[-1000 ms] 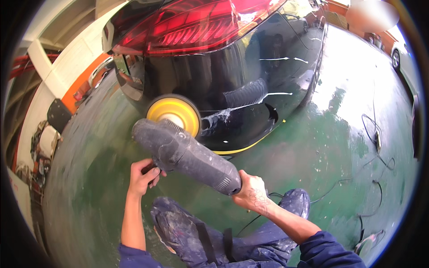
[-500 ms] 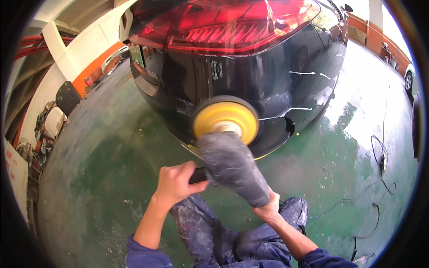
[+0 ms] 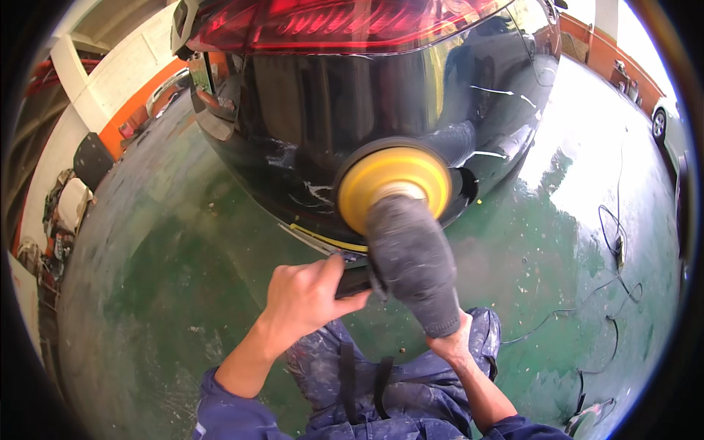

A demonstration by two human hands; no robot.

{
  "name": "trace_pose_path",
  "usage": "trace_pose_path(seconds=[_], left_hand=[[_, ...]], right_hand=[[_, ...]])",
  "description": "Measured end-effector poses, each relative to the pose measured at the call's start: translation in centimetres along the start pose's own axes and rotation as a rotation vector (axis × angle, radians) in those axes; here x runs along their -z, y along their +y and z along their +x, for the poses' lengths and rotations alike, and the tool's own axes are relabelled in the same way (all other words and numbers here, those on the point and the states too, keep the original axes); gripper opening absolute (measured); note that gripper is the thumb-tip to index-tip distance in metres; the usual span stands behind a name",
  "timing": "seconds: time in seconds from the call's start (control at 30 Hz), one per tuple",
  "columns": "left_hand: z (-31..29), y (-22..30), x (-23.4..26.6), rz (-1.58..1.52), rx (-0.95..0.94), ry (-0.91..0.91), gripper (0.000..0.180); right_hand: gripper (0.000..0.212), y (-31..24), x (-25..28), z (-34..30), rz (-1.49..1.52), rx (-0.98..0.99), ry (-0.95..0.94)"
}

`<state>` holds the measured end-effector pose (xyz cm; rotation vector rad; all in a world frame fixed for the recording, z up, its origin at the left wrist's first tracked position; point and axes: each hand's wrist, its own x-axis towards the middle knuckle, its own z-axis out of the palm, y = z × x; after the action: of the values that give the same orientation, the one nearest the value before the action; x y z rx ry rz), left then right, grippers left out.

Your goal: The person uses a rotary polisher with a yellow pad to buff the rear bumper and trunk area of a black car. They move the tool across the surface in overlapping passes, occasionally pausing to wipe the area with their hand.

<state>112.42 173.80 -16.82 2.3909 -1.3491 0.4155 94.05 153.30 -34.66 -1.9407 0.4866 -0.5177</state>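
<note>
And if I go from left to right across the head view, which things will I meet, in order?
Black panel by the left wall → left grip → dark body of the polisher → black cable on the floor → white car at the right edge.

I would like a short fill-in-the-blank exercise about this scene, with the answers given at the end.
1. The person's ____ hand grips the side handle of the power tool.
2. Inside its dark rim, the tool's round disc is coloured ____.
3. The tail light of the black car is ____.
4. A white car stands near the picture's ____ edge.

Missing words: left; yellow; red; right.
</note>
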Motion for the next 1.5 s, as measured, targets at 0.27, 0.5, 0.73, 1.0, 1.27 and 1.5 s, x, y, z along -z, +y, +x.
trace_pose_path(seconds=[0.27,0.5,0.73,1.0,1.27,1.5], left_hand=[[-2.7,-6.3,2.8,0.006,0.008,0.124,0.047],[-5.8,-10.2,2.5,-0.115,0.128,0.121,0.052],[1.2,-1.4,3.6,0.009,-0.07,0.009,0.04],[-2.7,-9.1,4.7,-0.078,0.072,0.13,0.042],[-4.1,-9.3,3.5,-0.134,0.191,0.139,0.046],[0.8,-1.4,2.8,0.016,0.021,-0.019,0.044]], right_hand=[[0.046,-4.2,-5.3,1.1,0.011,0.032,0.002],[0.04,-8.6,-5.4,0.2,-0.155,-0.009,-0.114],[0.045,-6.1,-0.7,-3.2,-0.088,-0.144,-0.049],[0.04,-9.7,-5.2,-0.4,-0.062,-0.089,-0.104],[0.042,-10.4,-4.2,-0.3,-0.182,-0.079,-0.182],[0.044,-4.7,-1.0,-2.4,-0.158,0.011,-0.052]])
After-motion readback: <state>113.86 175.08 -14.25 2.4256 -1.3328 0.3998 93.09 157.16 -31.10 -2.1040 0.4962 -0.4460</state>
